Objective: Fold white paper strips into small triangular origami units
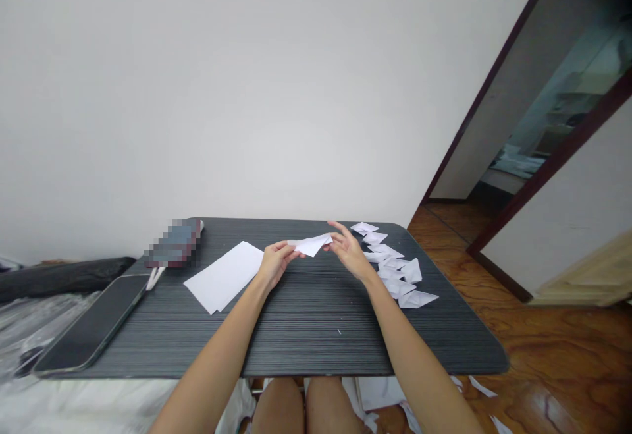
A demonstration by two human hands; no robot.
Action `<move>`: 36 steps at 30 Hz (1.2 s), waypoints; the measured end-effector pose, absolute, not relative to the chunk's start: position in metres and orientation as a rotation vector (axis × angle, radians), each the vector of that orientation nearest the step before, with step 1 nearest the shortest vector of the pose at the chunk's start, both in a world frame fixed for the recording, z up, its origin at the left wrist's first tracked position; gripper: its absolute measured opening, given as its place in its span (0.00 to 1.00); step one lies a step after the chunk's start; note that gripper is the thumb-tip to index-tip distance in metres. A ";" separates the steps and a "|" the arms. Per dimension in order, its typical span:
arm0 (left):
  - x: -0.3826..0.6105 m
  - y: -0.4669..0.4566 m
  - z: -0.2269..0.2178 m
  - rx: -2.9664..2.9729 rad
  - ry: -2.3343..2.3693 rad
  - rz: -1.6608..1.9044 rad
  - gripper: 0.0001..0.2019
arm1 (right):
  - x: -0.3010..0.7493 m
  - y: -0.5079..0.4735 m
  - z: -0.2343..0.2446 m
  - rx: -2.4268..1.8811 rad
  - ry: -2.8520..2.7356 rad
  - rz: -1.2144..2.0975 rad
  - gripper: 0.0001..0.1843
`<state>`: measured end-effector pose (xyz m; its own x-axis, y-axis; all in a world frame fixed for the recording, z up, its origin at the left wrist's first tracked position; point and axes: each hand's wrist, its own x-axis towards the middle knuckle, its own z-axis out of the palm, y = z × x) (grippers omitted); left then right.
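Mid-frame: your left fingers (283, 249) and right fingers (341, 228) pinch opposite ends of a folded paper (311, 245), white, lower edge pointed.

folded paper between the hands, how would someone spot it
Find the dark table, then the left hand and right hand over its far half. The folded white paper between them is the only one held; folded pieces at right lie loose.
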<state>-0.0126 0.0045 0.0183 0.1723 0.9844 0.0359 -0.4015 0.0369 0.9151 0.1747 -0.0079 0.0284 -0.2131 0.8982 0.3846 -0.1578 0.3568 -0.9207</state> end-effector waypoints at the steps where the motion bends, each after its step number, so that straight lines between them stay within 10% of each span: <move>1: -0.013 0.005 0.018 0.977 0.778 1.246 0.04 | 0.176 -0.006 0.027 -0.707 -1.428 1.148 0.26; 7: -0.013 0.004 0.020 0.990 0.754 1.196 0.05 | 0.177 -0.001 0.021 -0.733 -1.347 1.183 0.09; 36: -0.012 -0.005 0.023 1.279 0.770 1.202 0.17 | 0.185 -0.008 0.029 -0.779 -1.275 1.487 0.05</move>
<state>-0.0117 -0.0053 0.0231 0.2572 0.9489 0.1829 -0.2312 -0.1233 0.9650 0.1851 -0.0075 0.0291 -0.3054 0.9439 0.1256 -0.2677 0.0414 -0.9626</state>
